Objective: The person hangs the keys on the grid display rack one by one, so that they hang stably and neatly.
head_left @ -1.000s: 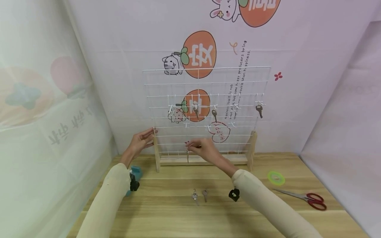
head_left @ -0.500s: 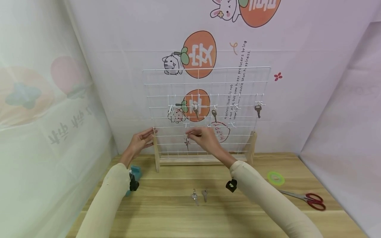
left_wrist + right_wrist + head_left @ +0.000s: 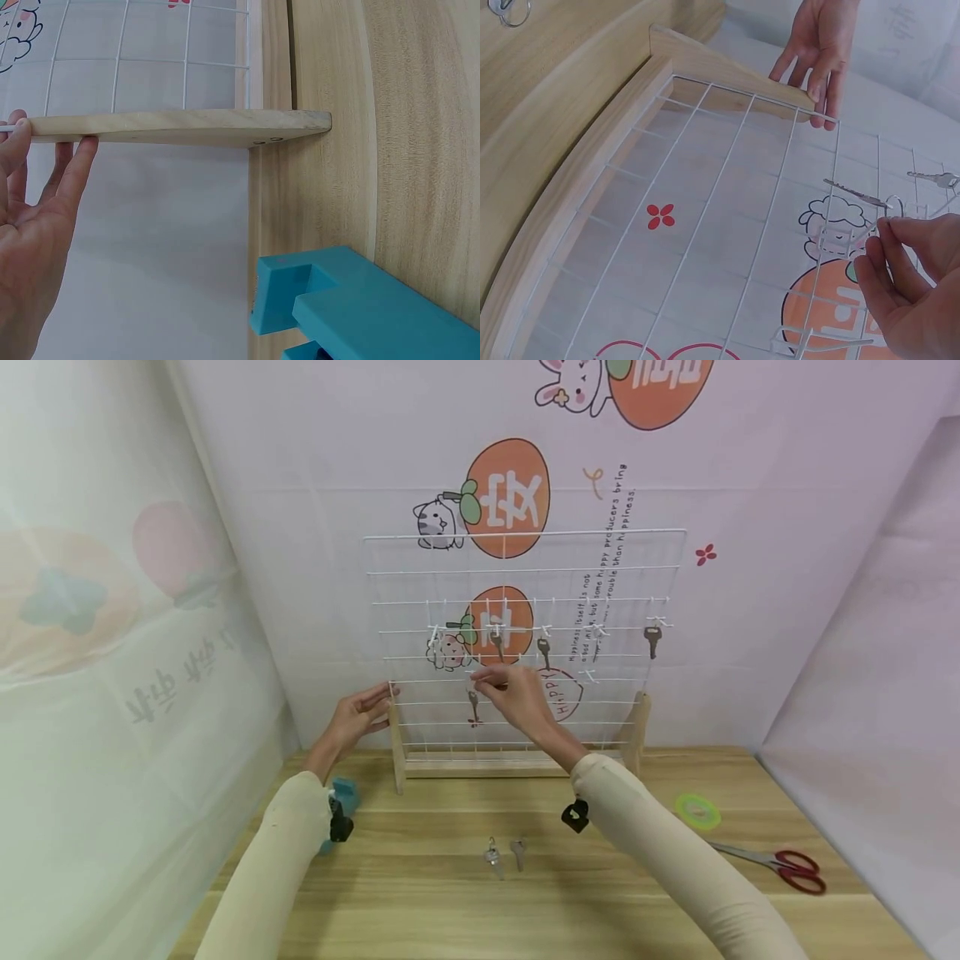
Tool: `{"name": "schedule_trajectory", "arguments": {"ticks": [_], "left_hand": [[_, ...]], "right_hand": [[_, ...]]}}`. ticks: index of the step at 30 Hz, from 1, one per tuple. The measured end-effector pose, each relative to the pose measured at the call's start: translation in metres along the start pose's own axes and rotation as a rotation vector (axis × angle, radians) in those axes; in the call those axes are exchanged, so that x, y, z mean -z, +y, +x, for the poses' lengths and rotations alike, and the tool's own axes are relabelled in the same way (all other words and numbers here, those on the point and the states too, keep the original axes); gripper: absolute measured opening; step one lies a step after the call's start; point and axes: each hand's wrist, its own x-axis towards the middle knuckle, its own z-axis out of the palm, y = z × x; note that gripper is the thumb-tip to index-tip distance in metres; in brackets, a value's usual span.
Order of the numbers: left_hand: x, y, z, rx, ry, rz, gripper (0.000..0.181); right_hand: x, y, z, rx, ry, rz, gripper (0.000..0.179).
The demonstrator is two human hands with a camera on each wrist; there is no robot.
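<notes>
My right hand [image 3: 517, 693] pinches the small ring of a key [image 3: 473, 704] between thumb and fingertips, in front of a white wire grid rack [image 3: 525, 534]. In the right wrist view the key [image 3: 859, 195] hangs from that ring beside the wires. My left hand [image 3: 351, 717] grips the top of the rack's left wooden leg [image 3: 397, 747], thumb on one side and fingers on the other. White hooks sit on the grid. Keys hang from some: one left of middle [image 3: 497, 645], a middle key [image 3: 544, 652] and a right-hand key [image 3: 653, 642].
Two more keys, a left one [image 3: 492, 857] and a right one [image 3: 518, 853], lie on the wooden table [image 3: 420, 902]. Red-handled scissors [image 3: 772, 861] and a light green disc [image 3: 698, 811] lie at right. Near my left forearm stands a teal plastic object [image 3: 375, 300].
My right hand has risen with the key from low on the grid to the lower row of hooks. The left hand stays on the leg.
</notes>
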Motion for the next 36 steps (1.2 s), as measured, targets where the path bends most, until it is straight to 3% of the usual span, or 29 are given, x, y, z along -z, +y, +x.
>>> {"name": "schedule_trajectory", "arguments": {"ticks": [22,36], "left_hand": [[0.000,0.000,0.002,0.005,0.002,-0.013,0.051],[-0.001,-0.001,0.002,-0.007,0.004,0.014,0.051]], "right_hand": [[0.009,-0.004,0.002,-0.059,-0.043,-0.011,0.016],[0.018,-0.005,-0.021,-0.023,-0.091,0.050,0.024]]}}
